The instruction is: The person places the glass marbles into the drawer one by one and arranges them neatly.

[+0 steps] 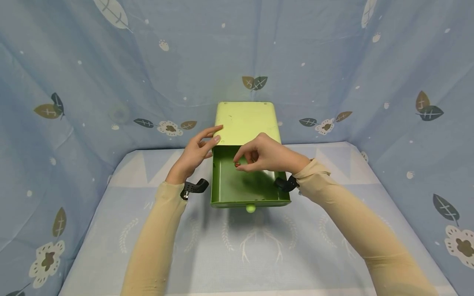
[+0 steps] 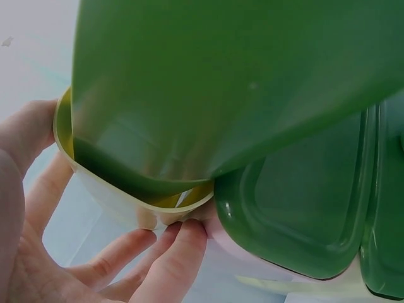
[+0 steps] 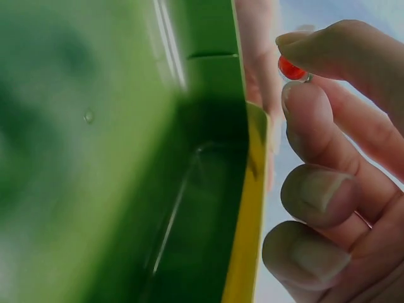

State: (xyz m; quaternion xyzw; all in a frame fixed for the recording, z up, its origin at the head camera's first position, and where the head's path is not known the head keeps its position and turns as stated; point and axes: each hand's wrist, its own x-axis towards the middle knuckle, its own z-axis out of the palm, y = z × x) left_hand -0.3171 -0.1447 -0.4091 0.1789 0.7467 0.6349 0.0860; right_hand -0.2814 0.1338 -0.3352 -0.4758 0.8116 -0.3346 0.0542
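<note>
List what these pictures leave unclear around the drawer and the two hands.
- Red bead: right hand pinches it; the fingertips cover most of it in both views.
- Drawer rear: head view, hidden under the right hand.
- Left hand: head view cannot show how firmly it touches the box.
- Right wrist view: drawer wall blurred.

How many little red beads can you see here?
1. The small red bead is pinched in the right hand above the open green drawer. The hand shades part of the drawer floor, so others may be hidden.
</note>
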